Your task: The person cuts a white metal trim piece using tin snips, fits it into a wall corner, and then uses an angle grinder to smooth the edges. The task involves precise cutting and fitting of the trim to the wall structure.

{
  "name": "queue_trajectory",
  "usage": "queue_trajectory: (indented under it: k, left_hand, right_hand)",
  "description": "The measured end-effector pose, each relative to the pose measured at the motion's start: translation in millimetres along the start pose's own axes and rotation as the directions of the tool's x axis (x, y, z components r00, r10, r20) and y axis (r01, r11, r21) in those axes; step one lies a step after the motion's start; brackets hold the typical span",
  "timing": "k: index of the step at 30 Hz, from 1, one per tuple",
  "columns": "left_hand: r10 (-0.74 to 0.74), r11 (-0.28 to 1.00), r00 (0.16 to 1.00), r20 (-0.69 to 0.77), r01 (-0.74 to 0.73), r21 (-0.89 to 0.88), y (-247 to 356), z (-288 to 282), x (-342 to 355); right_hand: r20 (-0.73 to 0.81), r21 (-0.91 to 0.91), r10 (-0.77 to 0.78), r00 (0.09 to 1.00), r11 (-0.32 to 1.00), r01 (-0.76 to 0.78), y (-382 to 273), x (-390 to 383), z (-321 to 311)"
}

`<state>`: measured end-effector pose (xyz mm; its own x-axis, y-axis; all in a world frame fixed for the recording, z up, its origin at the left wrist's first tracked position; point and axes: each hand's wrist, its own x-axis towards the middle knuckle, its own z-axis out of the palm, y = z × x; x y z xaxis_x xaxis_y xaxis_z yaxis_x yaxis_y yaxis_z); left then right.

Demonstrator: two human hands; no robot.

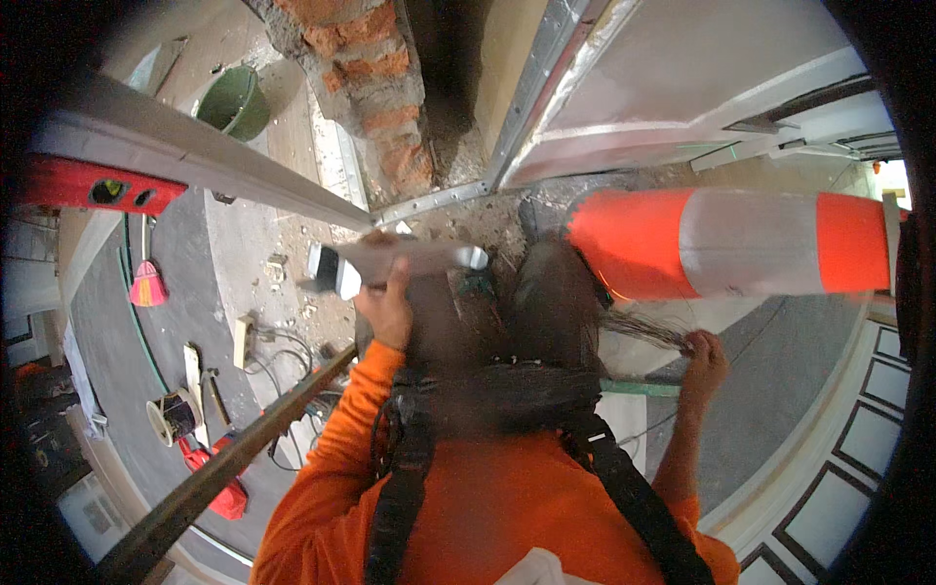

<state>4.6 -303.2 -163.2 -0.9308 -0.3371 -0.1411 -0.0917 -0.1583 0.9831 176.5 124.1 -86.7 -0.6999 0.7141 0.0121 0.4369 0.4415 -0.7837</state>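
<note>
In my left hand (388,307) is a long grey object (414,261) with a black-and-white end and a pale tip. It is smeared by motion, so its kind is unclear. The hand holds it level above my bent knees, thumb over it. Out to the right, the fingers of my right hand (706,363) pinch the end of a bundle of thin wires (639,330). The wires stretch left from the hand toward my right leg. Just beyond them lies a large orange-and-grey banded, cone-like object (746,244).
A metal frame track (434,201) crosses ahead, beside broken brickwork (375,93). Leftward are a green bucket (234,102), a red spirit level (97,183), a pink broom (147,283), a cable reel (175,417) and a hammer (216,395). A long bar (224,468) slants at lower left.
</note>
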Motion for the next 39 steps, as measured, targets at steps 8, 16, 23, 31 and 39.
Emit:
queue_trajectory:
  k: [8, 16, 23, 31, 39]
  left_hand:
    - [0.187, 0.974, 0.978, -0.097, -0.197, -0.115, 6.7, 8.8, 30.5]
    - [-0.05, 0.909, 0.99, -0.134, -0.011, -0.416, 38.6, 29.9, 32.2]
    - [-0.152, 0.841, 0.983, 0.106, 0.185, -0.509, 112.7, 49.9, 33.6]
    - [-0.089, 0.758, 0.97, 0.225, 0.213, -0.617, 163.4, 57.1, 39.3]
    - [0.039, 0.762, 0.935, 0.353, 0.2, -0.616, 186.7, 56.1, 56.4]
  right_hand:
    - [-0.353, -0.621, -0.09, 0.931, 0.767, -0.162, 106.1, -48.7, -87.7]
    - [0.424, -0.108, -0.051, 0.904, 0.988, 0.107, 17.0, -41.1, 80.8]
    - [0.77, 0.592, -0.375, 0.516, 0.721, -0.36, -134.8, -39.9, 200.2]
    - [0.507, 0.86, -0.535, 0.676, 0.263, -0.437, -243.3, -8.9, 238.0]
    - [0.406, 0.913, -0.522, 0.75, 0.211, -0.348, -293.1, -1.5, 226.1]
